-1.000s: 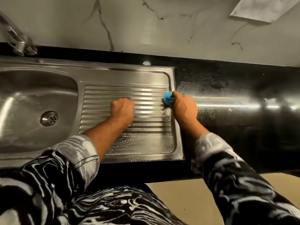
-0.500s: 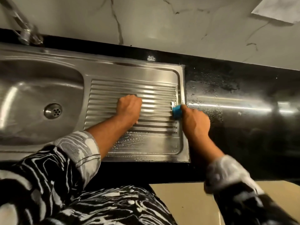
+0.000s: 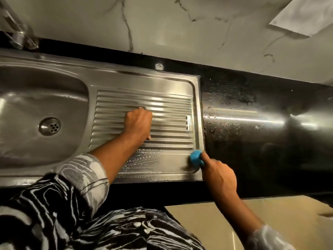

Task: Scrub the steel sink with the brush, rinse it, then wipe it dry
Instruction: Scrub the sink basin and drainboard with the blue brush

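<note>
At the near right corner of the steel sink (image 3: 144, 78), the right hand (image 3: 219, 175) gripped a blue brush (image 3: 196, 157), fingers curled round its handle. The brush head was pressed to the flat steel just inside the raised right rim. That rim ran straight back along the seam with the black countertop (image 3: 270, 141), and the brush sat almost against it, so little room was left to its right. To its left lay an open strip of flat steel between the ridged drainboard (image 3: 171, 112) and the sink's front edge, beaded with soapy droplets (image 3: 144, 157).

The left hand (image 3: 138, 123) rested as a fist on the middle ridges, fingers tucked under and thumb pointing toward the front edge. Nothing showed in its grip. It stood well apart from the brush, with bare ridges between them. A patterned sleeve (image 3: 81, 175) crossed the sink's front edge below it.

Left of the drainboard the basin (image 3: 45, 98) dropped away, its drain (image 3: 50, 126) near the middle. A tap (image 3: 18, 37), blurred, stood at the far left corner. Water drops (image 3: 221, 123) lay on the countertop just beside the sink's right rim. Behind the counter's back edge rose a veined marble wall (image 3: 180, 33).
</note>
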